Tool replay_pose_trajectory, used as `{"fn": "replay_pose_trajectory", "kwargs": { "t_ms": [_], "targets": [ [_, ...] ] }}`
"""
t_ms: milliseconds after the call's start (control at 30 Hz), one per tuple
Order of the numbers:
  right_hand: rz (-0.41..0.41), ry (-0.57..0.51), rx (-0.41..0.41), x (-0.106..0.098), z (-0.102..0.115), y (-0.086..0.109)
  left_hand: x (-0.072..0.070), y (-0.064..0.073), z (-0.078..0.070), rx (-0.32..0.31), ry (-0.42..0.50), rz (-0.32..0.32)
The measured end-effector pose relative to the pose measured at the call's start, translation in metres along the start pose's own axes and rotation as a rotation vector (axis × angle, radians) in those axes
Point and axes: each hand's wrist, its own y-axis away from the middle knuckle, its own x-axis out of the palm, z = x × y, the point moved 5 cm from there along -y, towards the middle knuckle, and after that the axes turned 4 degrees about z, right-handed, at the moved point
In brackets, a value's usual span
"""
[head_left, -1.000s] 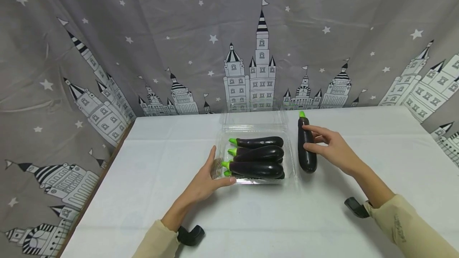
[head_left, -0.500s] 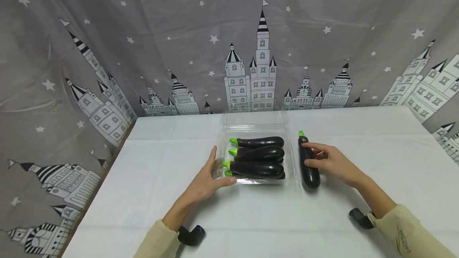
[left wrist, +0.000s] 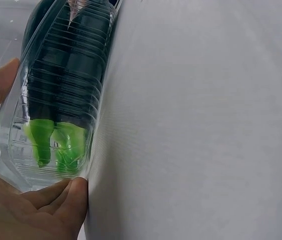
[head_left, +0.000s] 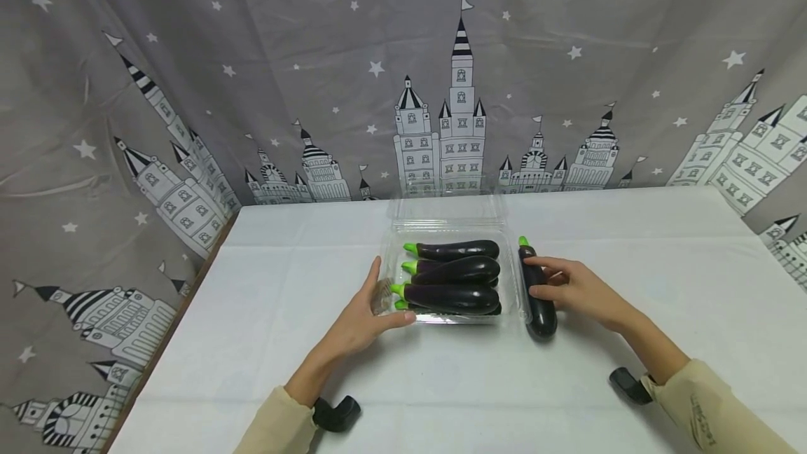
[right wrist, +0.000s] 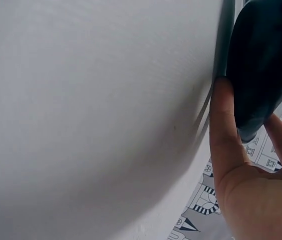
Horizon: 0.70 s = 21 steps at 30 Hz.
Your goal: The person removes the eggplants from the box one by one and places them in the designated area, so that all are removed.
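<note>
A clear plastic clamshell container (head_left: 513,279) lies on the table with its lid (head_left: 447,210) folded back. Several dark eggplants (head_left: 450,298) with green stems lie sideways in it, stacked on each other. My left hand (head_left: 356,321) rests against the container's near left corner, thumb along the front and fingers up the left side. In the left wrist view, green stem ends (left wrist: 71,145) show through its ribbed wall. Just right of the container, my right hand (head_left: 576,291) pinches another eggplant (head_left: 542,319) between thumb and fingers, its stem pointing away. The right wrist view shows that eggplant's dark body (right wrist: 263,55) close up.
A white cloth (head_left: 284,258) covers the table. Behind it hangs a grey curtain (head_left: 315,40) printed with castles and stars, which also runs along the left side. Black wrist mounts (head_left: 337,414) sit on both forearms.
My right hand has brought the eggplant nearer to me along the container's right side, then slightly left against its edge. My left hand and the container stay in place.
</note>
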Motion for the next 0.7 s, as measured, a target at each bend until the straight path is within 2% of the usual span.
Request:
{"fn": "replay_pose_trajectory", "kwargs": {
  "t_ms": [433,700],
  "targets": [
    [-0.026,0.05,0.023,0.0001,-0.0009,0.0007,0.0008,-0.0017,0.0027,0.01,0.017,0.006],
    [-0.006,0.017,-0.021,-0.0004,-0.0007,0.0027,0.0007,-0.0009,0.0023,0.016,0.016,0.004]
  ]
}}
